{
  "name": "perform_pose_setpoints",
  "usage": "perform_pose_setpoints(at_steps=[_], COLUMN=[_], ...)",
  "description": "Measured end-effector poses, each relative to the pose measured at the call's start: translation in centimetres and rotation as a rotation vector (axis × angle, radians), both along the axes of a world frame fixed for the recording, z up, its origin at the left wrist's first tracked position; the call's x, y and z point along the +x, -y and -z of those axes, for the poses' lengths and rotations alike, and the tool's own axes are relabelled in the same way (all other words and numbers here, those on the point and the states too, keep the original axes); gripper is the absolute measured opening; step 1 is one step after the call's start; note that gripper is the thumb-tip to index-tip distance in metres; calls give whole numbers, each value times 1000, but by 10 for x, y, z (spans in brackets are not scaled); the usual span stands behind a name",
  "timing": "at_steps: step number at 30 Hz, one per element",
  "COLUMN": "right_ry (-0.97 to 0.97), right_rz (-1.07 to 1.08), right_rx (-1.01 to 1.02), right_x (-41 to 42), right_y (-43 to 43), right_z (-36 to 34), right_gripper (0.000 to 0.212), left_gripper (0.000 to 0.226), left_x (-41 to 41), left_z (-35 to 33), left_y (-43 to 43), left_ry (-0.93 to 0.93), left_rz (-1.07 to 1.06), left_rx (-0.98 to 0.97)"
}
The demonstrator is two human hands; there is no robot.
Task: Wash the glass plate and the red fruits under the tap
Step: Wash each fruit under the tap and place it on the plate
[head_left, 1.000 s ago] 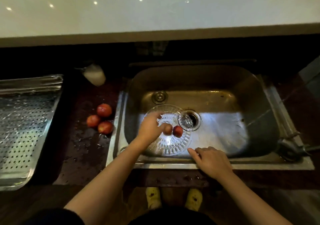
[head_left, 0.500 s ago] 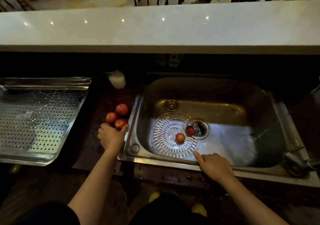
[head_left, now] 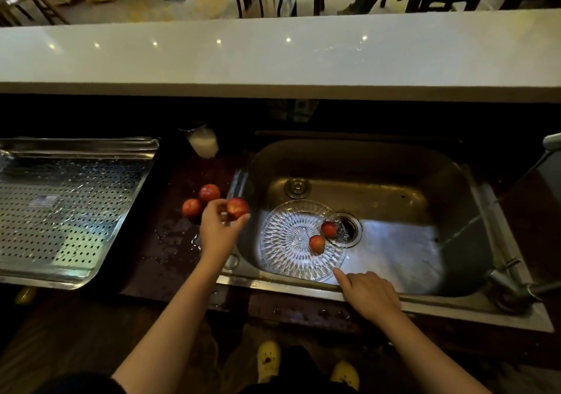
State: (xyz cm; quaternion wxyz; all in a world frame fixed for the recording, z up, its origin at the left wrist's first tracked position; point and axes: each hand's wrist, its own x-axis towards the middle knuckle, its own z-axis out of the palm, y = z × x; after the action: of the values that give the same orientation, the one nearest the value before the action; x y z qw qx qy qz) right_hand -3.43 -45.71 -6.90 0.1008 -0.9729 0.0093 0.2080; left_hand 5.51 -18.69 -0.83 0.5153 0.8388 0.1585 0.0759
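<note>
The left hand (head_left: 218,231) is raised over the wet, dark desk (head_left: 158,241) just left of the steel sink (head_left: 394,162), its fingers (head_left: 214,211) and thumb curled round one red fruit (head_left: 237,207). Two more red fruits (head_left: 192,207) lie close together on the desk just beyond that hand. The glass plate (head_left: 288,241) sits on the sink floor, its far edge over the drain (head_left: 353,229), and carries two small red fruits (head_left: 317,243) near its right side. The right hand (head_left: 372,296) rests on the sink's front rim, index finger stretched out to the near edge of the plate, the other fingers loosely bent and holding nothing. A perforated metal tray (head_left: 60,211) lies at far left, and the tap (head_left: 513,286) stands at the sink's right corner.
</note>
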Motion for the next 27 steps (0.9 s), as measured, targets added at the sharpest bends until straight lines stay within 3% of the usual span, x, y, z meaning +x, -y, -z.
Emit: perform_pose_setpoints(at_steps=[4,9,15,20,27], right_ry=[-63,-83,216,386,533], right_rz=[103,687,1173,1260,1283], right_rx=[151,1028,1557,1736,1740], right_x=[3,23,36,35,41], right_y=[3,24,92,150,185], right_z=[0,-32,-70,-80,-85], right_gripper=[62,46,38,43,32], left_gripper=[48,55,51,52,54], left_x=[-7,-8,-7,0,10], left_z=[-20,-28,-28,-32,-34], left_y=[56,142,249,316,364], left_ry=[51,90,101,161,45], left_rz=[255,569,881,1005,1031], left_rx=[-84,-43,-59,-2,-100])
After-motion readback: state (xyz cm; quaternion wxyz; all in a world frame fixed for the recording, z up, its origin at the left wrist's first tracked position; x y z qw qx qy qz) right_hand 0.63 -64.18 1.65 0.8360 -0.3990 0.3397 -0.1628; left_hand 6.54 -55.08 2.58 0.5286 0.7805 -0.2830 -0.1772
